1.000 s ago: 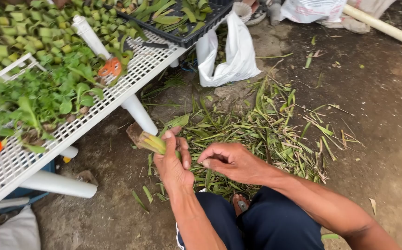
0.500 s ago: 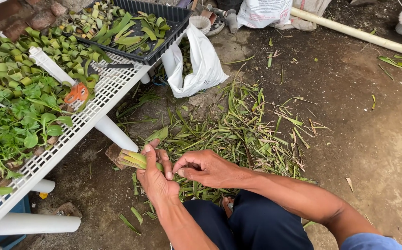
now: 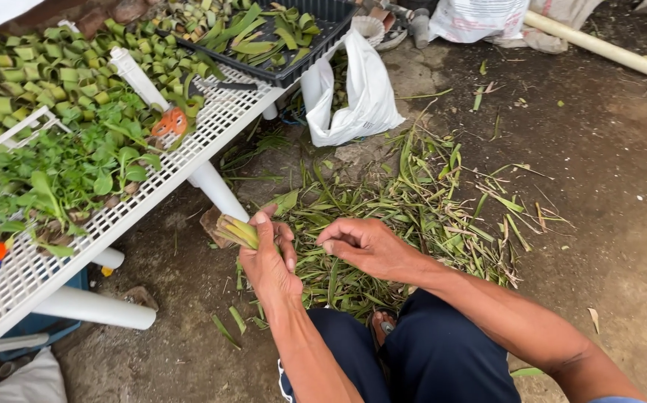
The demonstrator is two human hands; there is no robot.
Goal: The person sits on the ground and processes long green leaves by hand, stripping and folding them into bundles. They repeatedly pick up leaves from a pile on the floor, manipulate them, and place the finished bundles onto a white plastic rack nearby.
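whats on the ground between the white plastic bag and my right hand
In the head view, a heap of cut green leaf trimmings on bare dirt lies between the white plastic bag and the right hand.

The bench [image 3: 211,127] is white plastic grid, matt and perforated, carried on smooth white plastic pipe legs [image 3: 223,195]. A black plastic tray [image 3: 301,66] on it has a dull sheen. The white bag [image 3: 364,97] beside the legs looks like thin, slightly glossy plastic film (creased all over). The cut plant stub [image 3: 235,230] in the left hand [image 3: 267,261] is fibrous, pale green and matt, with layered leaf bases at its cut end. The leaf trimmings [image 3: 420,216] on the ground are dry-looking and dull. The ground [image 3: 607,172] is rough, dark, damp-looking earth or concrete. The trousers [image 3: 428,358] are dark matt cloth.
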